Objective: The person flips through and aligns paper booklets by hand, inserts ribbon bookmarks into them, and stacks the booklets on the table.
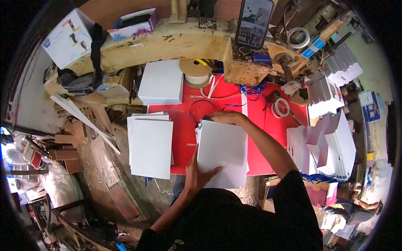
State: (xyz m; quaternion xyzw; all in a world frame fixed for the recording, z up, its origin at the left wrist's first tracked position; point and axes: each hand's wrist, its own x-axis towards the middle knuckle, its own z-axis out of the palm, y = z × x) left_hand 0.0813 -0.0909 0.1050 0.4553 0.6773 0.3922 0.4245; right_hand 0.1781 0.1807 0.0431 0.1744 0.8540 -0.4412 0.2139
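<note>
A white stack of sheets (pixel 224 150) lies on the red work surface (pixel 182 157) in front of me. My left hand (pixel 199 173) rests at its lower left, thumb spread over the top sheet and fingers along the left edge. At the top edge is my right hand (pixel 226 117), its fingers bent over the far left corner; what they hold is hidden. Dark blue ribbon (pixel 200 101) curves beside that corner. Left of the stack sits another white pile (pixel 151 146), with a taller white pile (pixel 160 81) behind it.
A ribbon spool (pixel 195 71) sits at the back. A phone (pixel 254 23) stands on a wooden block (pixel 244 69). White tape rolls (pixel 280 108) lie at the right, near folded white stacks (pixel 331 146). Another person (pixel 356 209) is at far lower right.
</note>
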